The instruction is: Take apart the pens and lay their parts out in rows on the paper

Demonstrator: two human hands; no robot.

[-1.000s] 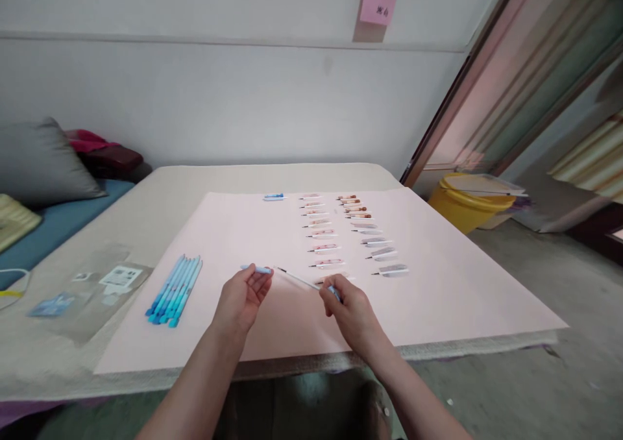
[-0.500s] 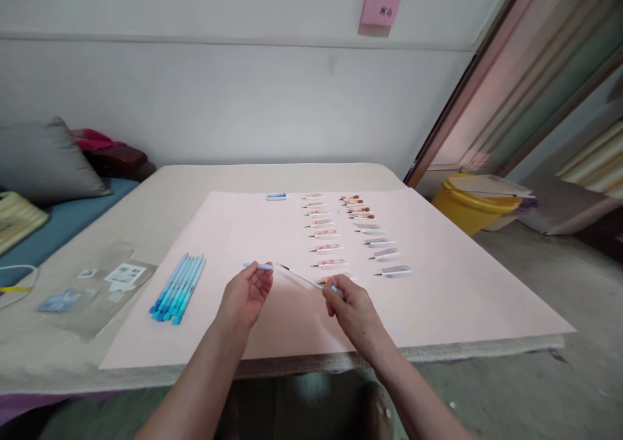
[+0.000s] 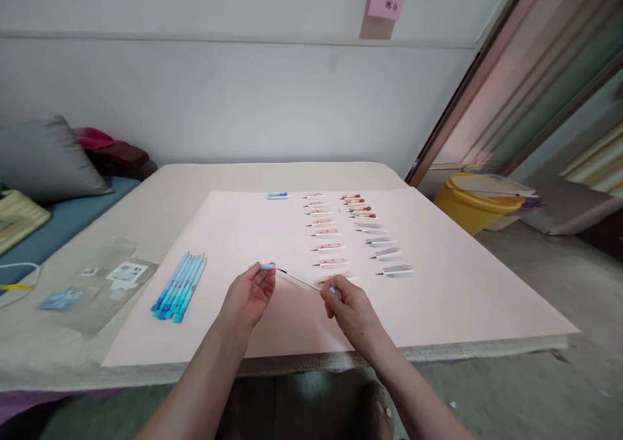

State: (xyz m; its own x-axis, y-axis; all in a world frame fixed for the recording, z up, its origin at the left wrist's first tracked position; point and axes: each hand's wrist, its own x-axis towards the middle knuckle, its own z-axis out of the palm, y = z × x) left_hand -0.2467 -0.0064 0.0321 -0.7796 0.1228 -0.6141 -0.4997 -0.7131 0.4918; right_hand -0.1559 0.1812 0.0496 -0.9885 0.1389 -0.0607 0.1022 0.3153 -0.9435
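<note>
Between the fingers of my left hand (image 3: 253, 291) is a light-blue pen barrel (image 3: 267, 267), pointing to the right. My right hand (image 3: 348, 304) pinches the rear of a thin white pen refill (image 3: 302, 280) with a dark tip; a bluish part (image 3: 335, 291) shows at its fingers. The refill's tip meets or nearly touches the barrel's open end; whether it is inside I cannot tell. Just beyond my right hand lies a patterned pen part with its refill (image 3: 339, 276). Left of my hands rests a bundle of blue pens (image 3: 180, 287).
Pink paper (image 3: 253, 229) covers much of the table (image 3: 170, 187). Rows of pen parts with refills (image 3: 329, 248) and grey ones (image 3: 388, 254) lie to the right. Two blue pieces (image 3: 277, 195) sit at the back. Plastic bags (image 3: 92, 297) are at left, a yellow bucket (image 3: 470, 206) at right.
The gap between the refill's tip and the barrel has closed. My left hand has shifted slightly right; the right hand has barely moved.
</note>
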